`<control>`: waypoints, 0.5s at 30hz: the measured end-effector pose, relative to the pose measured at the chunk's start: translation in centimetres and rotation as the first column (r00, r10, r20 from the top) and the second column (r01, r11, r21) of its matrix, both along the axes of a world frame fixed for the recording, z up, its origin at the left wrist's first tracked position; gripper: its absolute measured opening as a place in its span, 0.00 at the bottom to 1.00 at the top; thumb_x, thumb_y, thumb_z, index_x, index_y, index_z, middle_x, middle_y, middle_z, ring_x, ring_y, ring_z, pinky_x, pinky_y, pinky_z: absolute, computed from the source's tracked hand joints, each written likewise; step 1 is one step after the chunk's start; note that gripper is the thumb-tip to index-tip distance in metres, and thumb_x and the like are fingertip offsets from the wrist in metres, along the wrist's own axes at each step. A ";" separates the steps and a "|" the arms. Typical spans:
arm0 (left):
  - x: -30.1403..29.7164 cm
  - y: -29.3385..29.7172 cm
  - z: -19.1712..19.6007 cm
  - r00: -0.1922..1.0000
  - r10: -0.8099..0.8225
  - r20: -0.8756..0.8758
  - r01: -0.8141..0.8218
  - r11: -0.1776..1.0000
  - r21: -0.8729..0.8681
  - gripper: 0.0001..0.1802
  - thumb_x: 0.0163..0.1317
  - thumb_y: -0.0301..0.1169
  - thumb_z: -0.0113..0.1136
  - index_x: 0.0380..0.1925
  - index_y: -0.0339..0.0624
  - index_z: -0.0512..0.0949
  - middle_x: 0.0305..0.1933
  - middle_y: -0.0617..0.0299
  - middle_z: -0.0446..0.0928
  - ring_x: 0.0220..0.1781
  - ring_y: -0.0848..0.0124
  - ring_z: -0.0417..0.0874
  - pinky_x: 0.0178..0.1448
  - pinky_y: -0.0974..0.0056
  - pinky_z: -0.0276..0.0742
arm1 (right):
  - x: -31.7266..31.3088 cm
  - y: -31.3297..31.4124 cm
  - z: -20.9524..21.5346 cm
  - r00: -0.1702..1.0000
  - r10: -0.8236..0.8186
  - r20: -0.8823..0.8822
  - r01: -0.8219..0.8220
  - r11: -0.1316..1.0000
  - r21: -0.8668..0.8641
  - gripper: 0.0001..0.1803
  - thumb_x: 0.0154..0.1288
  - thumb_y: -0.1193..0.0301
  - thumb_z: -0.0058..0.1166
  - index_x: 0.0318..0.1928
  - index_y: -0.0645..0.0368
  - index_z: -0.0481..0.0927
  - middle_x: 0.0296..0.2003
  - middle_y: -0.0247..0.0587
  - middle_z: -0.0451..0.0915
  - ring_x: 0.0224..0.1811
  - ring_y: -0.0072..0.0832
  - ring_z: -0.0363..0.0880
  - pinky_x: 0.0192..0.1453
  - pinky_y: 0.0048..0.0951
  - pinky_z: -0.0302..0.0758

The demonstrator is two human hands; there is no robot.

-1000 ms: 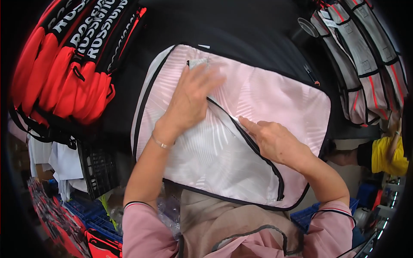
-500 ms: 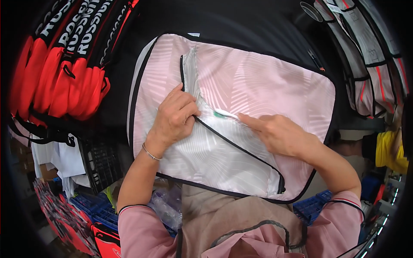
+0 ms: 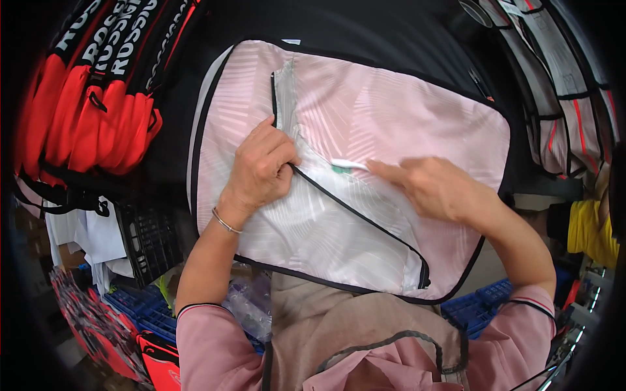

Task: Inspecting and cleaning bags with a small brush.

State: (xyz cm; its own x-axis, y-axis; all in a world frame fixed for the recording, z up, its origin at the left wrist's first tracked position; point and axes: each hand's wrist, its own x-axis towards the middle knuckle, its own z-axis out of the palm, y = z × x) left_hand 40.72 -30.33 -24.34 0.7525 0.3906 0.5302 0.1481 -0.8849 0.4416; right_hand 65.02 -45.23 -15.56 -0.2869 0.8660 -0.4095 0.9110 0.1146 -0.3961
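A pink fabric piece (image 3: pixel 417 111) with pale line patterns and black edging lies in front of me. A long slanting opening with a black edge (image 3: pixel 352 204) crosses it, and light grey lining (image 3: pixel 285 91) shows there. My left hand (image 3: pixel 261 166) pinches the black edge at the middle of the opening. My right hand (image 3: pixel 435 186), slightly blurred, is closed on a white toothbrush (image 3: pixel 351 163). The brush's green bristles touch the pale lining beside the opening. Most of its handle is hidden in my fingers.
Red and black bags (image 3: pixel 91 130) are stacked at the left, grey bags (image 3: pixel 561 85) at the right. A black surface (image 3: pixel 365 32) lies beneath the fabric. Small dark snips (image 3: pixel 481 86) lie beyond it. A black crate (image 3: pixel 153 244) stands lower left, with blue crates (image 3: pixel 479 306) below.
The toothbrush and my right hand have shifted slightly right and away from me. My left hand and the fabric's far left part have moved a little away and left.
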 end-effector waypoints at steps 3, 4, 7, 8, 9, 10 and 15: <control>0.3 0.1 -0.1 1.000 -0.005 0.001 0.005 1.000 -0.004 0.11 0.35 0.13 0.54 0.18 0.42 0.75 0.25 0.60 0.74 0.32 0.61 0.79 0.63 0.47 0.75 | -1.1 1.3 -2.9 0.998 -0.005 -0.060 0.018 0.973 0.231 0.35 0.56 0.77 0.49 0.67 0.52 0.67 0.29 0.49 0.77 0.27 0.47 0.78 0.35 0.43 0.76; 0.2 0.2 -0.2 1.000 0.009 -0.001 -0.009 1.000 0.008 0.11 0.35 0.13 0.54 0.18 0.42 0.75 0.25 0.60 0.74 0.33 0.61 0.79 0.64 0.47 0.74 | -0.8 0.6 -2.9 0.998 -0.015 -0.058 0.028 0.974 0.223 0.35 0.56 0.77 0.49 0.67 0.52 0.67 0.29 0.49 0.77 0.27 0.47 0.78 0.35 0.43 0.76; 0.1 0.1 -0.2 0.999 0.035 -0.006 -0.035 0.999 0.012 0.11 0.35 0.13 0.53 0.18 0.42 0.75 0.24 0.60 0.74 0.34 0.61 0.80 0.64 0.46 0.74 | 0.7 -2.8 -1.9 0.999 -0.015 -0.032 0.021 0.980 0.197 0.36 0.55 0.77 0.49 0.68 0.52 0.66 0.29 0.48 0.76 0.26 0.46 0.78 0.33 0.42 0.76; 0.0 0.0 -0.1 0.999 0.044 -0.002 -0.044 0.999 0.013 0.10 0.36 0.13 0.53 0.18 0.41 0.75 0.24 0.59 0.74 0.34 0.61 0.80 0.64 0.46 0.74 | 1.3 -4.2 -0.6 1.000 -0.013 0.022 0.012 0.997 0.072 0.33 0.57 0.76 0.49 0.67 0.54 0.66 0.30 0.50 0.77 0.28 0.48 0.80 0.34 0.43 0.77; 0.1 0.0 -0.2 0.999 0.041 -0.005 -0.041 0.999 0.012 0.10 0.36 0.13 0.53 0.18 0.41 0.75 0.24 0.59 0.74 0.34 0.61 0.80 0.64 0.46 0.74 | 1.7 -4.9 0.1 0.997 -0.012 0.078 0.016 0.999 -0.049 0.31 0.60 0.76 0.48 0.66 0.56 0.66 0.31 0.52 0.79 0.30 0.49 0.81 0.34 0.43 0.78; 0.1 -0.1 -0.2 0.999 0.049 -0.013 -0.049 0.999 0.016 0.10 0.35 0.13 0.53 0.17 0.41 0.75 0.24 0.59 0.74 0.34 0.61 0.80 0.64 0.46 0.74 | 1.8 -5.0 0.2 0.997 -0.015 0.075 0.019 0.999 -0.049 0.31 0.60 0.76 0.48 0.66 0.56 0.66 0.31 0.52 0.79 0.30 0.49 0.81 0.34 0.43 0.78; 0.5 -0.2 -0.3 0.999 0.052 -0.013 -0.051 0.998 0.019 0.10 0.35 0.13 0.53 0.17 0.41 0.75 0.24 0.57 0.74 0.34 0.59 0.80 0.64 0.46 0.74 | 0.3 -3.8 -2.3 0.998 -0.031 0.060 0.014 0.964 0.266 0.34 0.56 0.77 0.51 0.67 0.57 0.65 0.31 0.50 0.78 0.26 0.46 0.81 0.29 0.39 0.78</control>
State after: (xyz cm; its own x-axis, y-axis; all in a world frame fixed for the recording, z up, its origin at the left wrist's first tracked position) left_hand 41.22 -30.52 -24.65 0.7391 0.4191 0.5274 0.1997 -0.8841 0.4226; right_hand 65.34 -49.04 -17.88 -0.2471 0.9520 -0.1809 0.9368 0.1869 -0.2958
